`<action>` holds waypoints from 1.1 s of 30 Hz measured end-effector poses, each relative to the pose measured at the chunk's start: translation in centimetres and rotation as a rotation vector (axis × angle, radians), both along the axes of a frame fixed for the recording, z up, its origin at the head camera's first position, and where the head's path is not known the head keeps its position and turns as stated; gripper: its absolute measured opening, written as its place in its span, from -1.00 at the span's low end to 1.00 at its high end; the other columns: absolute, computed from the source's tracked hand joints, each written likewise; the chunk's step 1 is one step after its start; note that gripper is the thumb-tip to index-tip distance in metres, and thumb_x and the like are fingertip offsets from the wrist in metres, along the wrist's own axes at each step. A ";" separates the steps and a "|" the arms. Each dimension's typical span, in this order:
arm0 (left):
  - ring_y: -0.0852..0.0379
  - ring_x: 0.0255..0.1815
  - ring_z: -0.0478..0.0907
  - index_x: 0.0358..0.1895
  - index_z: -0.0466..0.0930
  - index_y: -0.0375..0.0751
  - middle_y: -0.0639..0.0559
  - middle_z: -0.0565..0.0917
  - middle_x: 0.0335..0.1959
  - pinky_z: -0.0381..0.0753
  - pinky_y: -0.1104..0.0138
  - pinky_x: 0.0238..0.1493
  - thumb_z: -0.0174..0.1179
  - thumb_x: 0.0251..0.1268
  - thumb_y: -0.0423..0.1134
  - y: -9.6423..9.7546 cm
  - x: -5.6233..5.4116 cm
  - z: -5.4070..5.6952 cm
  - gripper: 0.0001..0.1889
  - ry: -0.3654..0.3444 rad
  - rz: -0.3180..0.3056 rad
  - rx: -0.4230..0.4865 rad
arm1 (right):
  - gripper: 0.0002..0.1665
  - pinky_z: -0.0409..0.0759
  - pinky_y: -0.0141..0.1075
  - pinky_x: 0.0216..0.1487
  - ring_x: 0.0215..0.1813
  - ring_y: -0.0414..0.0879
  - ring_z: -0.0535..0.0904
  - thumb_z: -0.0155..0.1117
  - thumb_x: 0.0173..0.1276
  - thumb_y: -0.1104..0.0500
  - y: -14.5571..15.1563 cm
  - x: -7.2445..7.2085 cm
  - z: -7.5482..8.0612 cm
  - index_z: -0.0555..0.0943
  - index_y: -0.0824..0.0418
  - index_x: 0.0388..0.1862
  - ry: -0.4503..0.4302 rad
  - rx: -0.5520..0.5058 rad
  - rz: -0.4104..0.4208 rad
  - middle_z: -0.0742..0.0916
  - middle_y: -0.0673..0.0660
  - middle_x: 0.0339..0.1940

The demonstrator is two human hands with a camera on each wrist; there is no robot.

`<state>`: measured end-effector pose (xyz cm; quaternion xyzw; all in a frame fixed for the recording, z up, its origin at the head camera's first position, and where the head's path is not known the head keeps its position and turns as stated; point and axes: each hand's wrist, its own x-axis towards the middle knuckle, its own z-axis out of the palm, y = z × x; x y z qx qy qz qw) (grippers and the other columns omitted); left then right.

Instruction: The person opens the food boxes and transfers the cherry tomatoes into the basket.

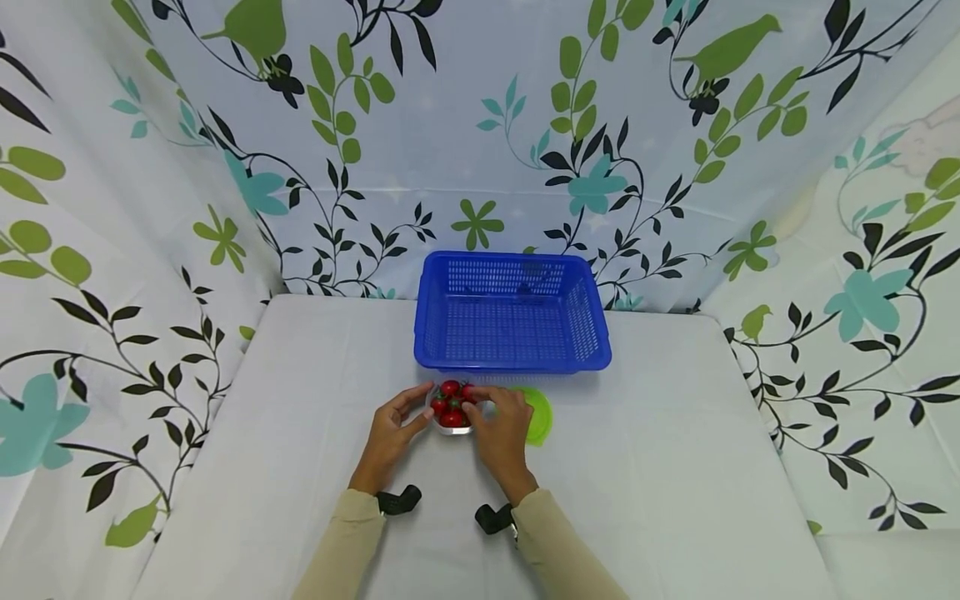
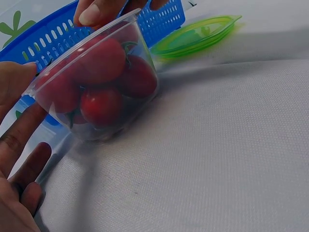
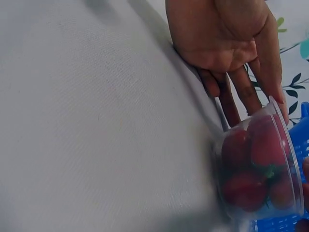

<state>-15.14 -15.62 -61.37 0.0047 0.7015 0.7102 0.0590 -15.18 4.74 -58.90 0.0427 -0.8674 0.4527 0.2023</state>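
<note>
A clear plastic tub full of red tomatoes with green stems stands upright on the white table. My left hand holds the tub at its left, the thumb by the rim and a finger along the wall in the left wrist view. From the right, my right hand reaches over the rim, with thumb and index finger on a tomato at the top; their tips are partly hidden. Its other fingers hang near the tub's wall in the right wrist view. Beside the right hand lies a green lid, partly covered by it.
Just behind the tub, a blue plastic basket with slotted walls stands against the back. The table is covered in white cloth. Leaf-and-bird patterned curtains enclose the back and both sides.
</note>
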 end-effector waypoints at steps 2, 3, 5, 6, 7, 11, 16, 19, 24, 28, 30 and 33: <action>-0.06 0.58 0.40 0.45 0.57 -0.05 -0.04 0.58 0.49 0.13 -0.07 0.63 0.39 0.45 -0.23 0.1 0.0 0.0 -0.47 0.006 0.001 -0.002 | -0.72 0.23 -0.08 0.03 -0.06 0.00 0.59 0.64 0.25 0.16 -0.2 -0.1 0.0 0.84 0.09 -0.05 -0.017 0.014 0.000 0.89 0.00 -0.12; -0.05 0.58 0.41 0.45 0.57 -0.05 -0.04 0.58 0.50 0.13 -0.07 0.63 0.39 0.45 -0.23 0.1 0.0 0.0 -0.47 0.008 0.001 -0.002 | -0.72 0.24 -0.07 0.03 -0.07 0.01 0.59 0.65 0.25 0.16 -0.3 -0.1 0.1 0.84 0.09 -0.05 -0.026 0.020 -0.002 0.89 0.01 -0.14; -0.05 0.57 0.41 0.45 0.57 -0.06 -0.04 0.58 0.50 0.14 -0.06 0.62 0.39 0.45 -0.23 0.1 0.0 -0.1 -0.47 0.011 0.003 -0.001 | -0.73 0.25 -0.06 0.04 -0.07 0.01 0.59 0.64 0.25 0.16 -0.4 -0.2 0.1 0.84 0.08 -0.06 -0.031 0.039 -0.010 0.89 0.01 -0.16; -0.04 0.57 0.42 0.44 0.58 -0.05 -0.03 0.59 0.49 0.14 -0.04 0.61 0.40 0.44 -0.23 0.1 0.0 -0.1 -0.47 0.009 0.006 0.003 | -0.73 0.26 -0.06 0.04 -0.08 0.01 0.59 0.64 0.25 0.15 -0.5 -0.3 0.1 0.84 0.08 -0.06 -0.033 0.051 -0.015 0.89 0.01 -0.17; -0.03 0.56 0.43 0.44 0.58 -0.05 -0.04 0.60 0.48 0.14 -0.03 0.59 0.40 0.44 -0.23 0.1 0.0 -0.1 -0.47 0.007 0.009 0.005 | -0.74 0.27 -0.06 0.03 -0.08 0.00 0.58 0.64 0.25 0.15 -0.6 -0.3 0.0 0.85 0.08 -0.07 -0.032 0.059 -0.019 0.89 0.01 -0.18; -0.03 0.56 0.43 0.45 0.58 -0.04 -0.07 0.61 0.46 0.12 -0.03 0.57 0.40 0.44 -0.23 0.0 -0.1 -0.2 -0.46 0.000 0.015 0.007 | -0.76 0.27 -0.06 0.04 -0.05 -0.02 0.57 0.63 0.28 0.12 -0.8 -0.4 -0.1 0.86 0.05 -0.07 -0.047 0.081 -0.028 0.89 0.00 -0.18; -0.06 0.58 0.40 0.45 0.58 -0.06 -0.09 0.60 0.47 0.10 -0.07 0.62 0.39 0.44 -0.24 0.1 0.0 -0.1 -0.47 0.005 0.008 0.016 | -0.77 0.27 -0.06 0.09 -0.01 -0.02 0.56 0.62 0.29 0.09 -1.0 -0.3 0.1 0.86 0.03 -0.08 -0.081 0.070 -0.028 0.89 0.00 -0.20; -0.06 0.58 0.40 0.45 0.57 -0.06 -0.09 0.60 0.47 0.11 -0.08 0.63 0.39 0.44 -0.24 0.2 0.1 -0.1 -0.47 0.002 0.008 0.013 | -0.78 0.27 -0.05 0.11 0.01 -0.03 0.55 0.62 0.29 0.10 -1.1 -0.3 0.2 0.87 0.02 -0.09 -0.091 0.064 -0.027 0.88 -0.01 -0.23; -0.06 0.57 0.42 0.44 0.58 -0.05 -0.09 0.60 0.46 0.14 -0.05 0.60 0.41 0.43 -0.23 0.2 0.0 -0.1 -0.46 0.000 0.013 0.004 | -0.80 0.28 -0.02 0.13 0.03 -0.03 0.55 0.62 0.28 0.12 -1.3 -0.4 0.3 0.88 0.03 -0.11 -0.091 0.069 -0.028 0.88 -0.03 -0.26; -0.06 0.57 0.42 0.44 0.59 -0.05 -0.08 0.61 0.46 0.13 -0.05 0.62 0.41 0.42 -0.24 0.2 0.0 -0.1 -0.46 0.000 0.014 0.011 | -0.82 0.29 0.01 0.18 0.05 -0.02 0.56 0.61 0.30 0.12 -1.4 -0.5 0.3 0.88 0.03 -0.12 -0.110 0.080 -0.033 0.88 -0.03 -0.26; -0.05 0.58 0.41 0.44 0.58 -0.05 -0.08 0.61 0.46 0.13 -0.06 0.63 0.41 0.43 -0.24 0.1 0.1 -0.1 -0.46 0.002 0.011 0.016 | -0.83 0.30 0.02 0.19 0.04 -0.01 0.57 0.61 0.29 0.13 -1.4 -0.5 0.3 0.88 0.03 -0.14 -0.111 0.083 -0.039 0.88 -0.03 -0.28; -0.05 0.59 0.40 0.45 0.58 -0.05 -0.07 0.60 0.47 0.12 -0.06 0.64 0.40 0.43 -0.24 0.1 0.1 -0.1 -0.46 0.002 0.009 0.015 | -0.84 0.31 0.02 0.19 0.03 0.00 0.58 0.62 0.27 0.16 -1.5 -0.6 0.4 0.88 0.04 -0.16 -0.107 0.081 -0.050 0.88 -0.02 -0.30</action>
